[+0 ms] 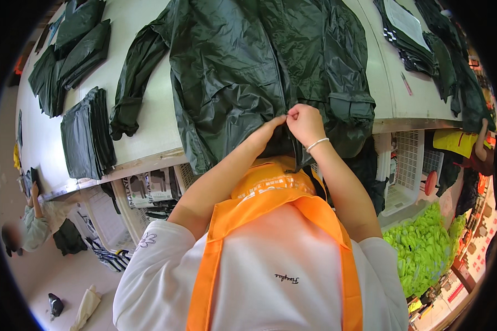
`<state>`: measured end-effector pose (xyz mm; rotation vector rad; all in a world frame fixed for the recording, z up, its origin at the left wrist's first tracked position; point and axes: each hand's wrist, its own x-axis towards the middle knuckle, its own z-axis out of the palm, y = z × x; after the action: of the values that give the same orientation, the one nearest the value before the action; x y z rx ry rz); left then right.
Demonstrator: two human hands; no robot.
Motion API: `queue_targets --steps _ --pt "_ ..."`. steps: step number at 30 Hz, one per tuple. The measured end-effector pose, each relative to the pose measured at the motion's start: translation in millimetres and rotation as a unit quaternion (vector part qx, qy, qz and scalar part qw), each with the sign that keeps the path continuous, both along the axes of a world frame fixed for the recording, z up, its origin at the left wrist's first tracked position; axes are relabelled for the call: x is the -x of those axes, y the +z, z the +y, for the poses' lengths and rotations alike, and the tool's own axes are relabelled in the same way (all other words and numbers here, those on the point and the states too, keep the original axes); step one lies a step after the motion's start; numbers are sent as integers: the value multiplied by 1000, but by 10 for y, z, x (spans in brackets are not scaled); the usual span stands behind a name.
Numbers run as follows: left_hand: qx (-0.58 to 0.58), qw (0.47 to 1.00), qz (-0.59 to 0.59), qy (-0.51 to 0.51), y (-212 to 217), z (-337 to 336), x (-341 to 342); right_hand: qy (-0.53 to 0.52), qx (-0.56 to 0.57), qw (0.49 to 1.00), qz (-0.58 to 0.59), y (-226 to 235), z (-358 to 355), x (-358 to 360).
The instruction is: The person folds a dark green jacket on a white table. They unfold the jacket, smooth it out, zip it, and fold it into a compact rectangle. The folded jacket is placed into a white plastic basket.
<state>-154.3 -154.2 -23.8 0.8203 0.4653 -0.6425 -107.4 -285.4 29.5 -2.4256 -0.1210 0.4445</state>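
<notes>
The right hand (306,124), fingers curled tight, pinches the front edge of a glossy dark green jacket (226,66); the left hand (265,134) meets it fingertip to fingertip, its own hold unclear. The jacket spreads away from the grip over a pale table (156,113). Left of the grip lies a folded dark green stack (87,135); to its right, below the tabletop, stands a white plastic crate (407,171).

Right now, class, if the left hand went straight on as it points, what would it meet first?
The left hand would probably meet the right hand first, over the dark green jacket; depth is unclear.
</notes>
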Motion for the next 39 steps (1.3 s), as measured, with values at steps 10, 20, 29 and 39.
queue_targets --steps 10,20,29,39 --pt "-149 987 25 61 -22 -193 -206 -158 -134 890 407 108 -193 338" --pt "-129 990 39 46 137 -230 -134 -440 -383 742 330 -267 49 767" --pt "-127 989 54 45 200 -235 -139 -434 -346 775 300 -284 70 805" --pt "-95 975 90 181 419 21 291 -429 -463 735 249 89 -1 700"
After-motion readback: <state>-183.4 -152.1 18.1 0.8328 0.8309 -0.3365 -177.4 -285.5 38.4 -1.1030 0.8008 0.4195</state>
